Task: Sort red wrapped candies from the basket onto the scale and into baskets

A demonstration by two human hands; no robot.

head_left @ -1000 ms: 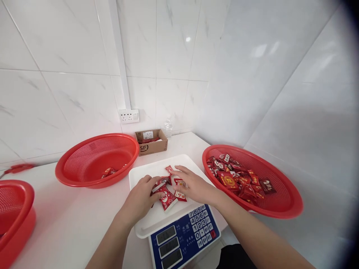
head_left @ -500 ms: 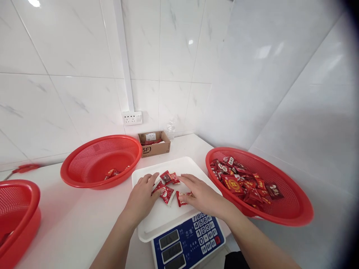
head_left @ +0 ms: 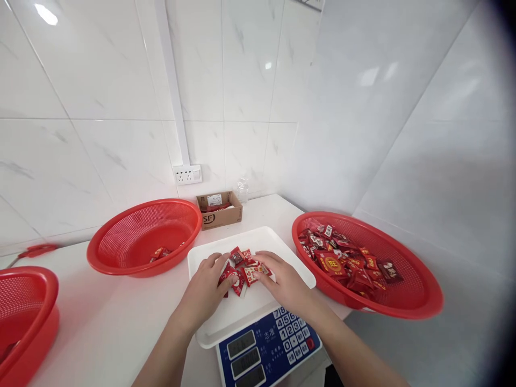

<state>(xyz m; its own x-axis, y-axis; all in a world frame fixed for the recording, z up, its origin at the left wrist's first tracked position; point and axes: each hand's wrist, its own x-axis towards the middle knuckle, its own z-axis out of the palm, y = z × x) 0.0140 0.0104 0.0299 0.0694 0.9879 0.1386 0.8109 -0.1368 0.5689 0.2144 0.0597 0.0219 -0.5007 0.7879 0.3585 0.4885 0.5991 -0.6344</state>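
Several small red wrapped sweets [head_left: 237,284] lie in a close cluster on the white tray [head_left: 237,320] of a digital scale [head_left: 274,352]. My left hand [head_left: 205,287] curves around the left side of the cluster, thumb over a larger red packet. From the right, my right hand [head_left: 286,279] grips at the cluster, its thumb on a red packet with a light patterned front [head_left: 250,275]. Both hands have bent fingers, and the fingertips are partly hidden behind the packets. The scale's blue panel with displays and keys faces me.
To the right, a red basket [head_left: 419,293] holds many red packets. Another red basket [head_left: 141,215] on the left has a few; a third [head_left: 44,301] is cut off by the left edge. A cardboard box [head_left: 226,217] and a clear plastic bottle [head_left: 242,188] stand near the wall.
My hands have drawn the packets closer together. The packet under my right thumb has moved left toward the others. The view has shifted slightly.
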